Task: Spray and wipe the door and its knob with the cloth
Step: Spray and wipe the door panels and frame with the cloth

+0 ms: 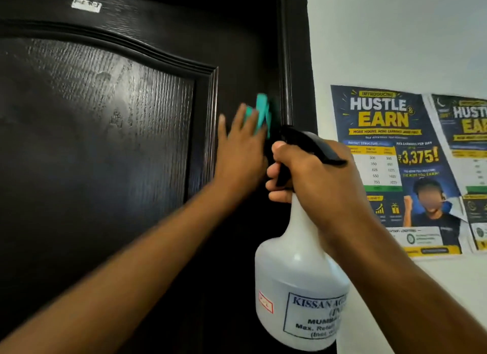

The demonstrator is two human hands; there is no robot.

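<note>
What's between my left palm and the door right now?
The teal cloth, pressed by the left hand against the dark door near its right edge, in the head view.

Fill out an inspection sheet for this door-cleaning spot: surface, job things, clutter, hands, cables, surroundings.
Surface: dark brown wood-grain panelled door, smeary streaks showing on the raised panel; a small silver plate near its top.
Job's things: teal cleaning cloth flat against the door near the frame; white plastic spray bottle with black trigger head, printed label partly readable; the knob is not in view.
Clutter: nothing seen.
Hands: left hand presses the cloth with straight fingers; right hand grips the bottle's neck, fingers on the trigger.
Cables: nothing seen.
Surroundings: white wall to the right with two blue-and-yellow "Hustle & Earn" posters, overlapping.
</note>
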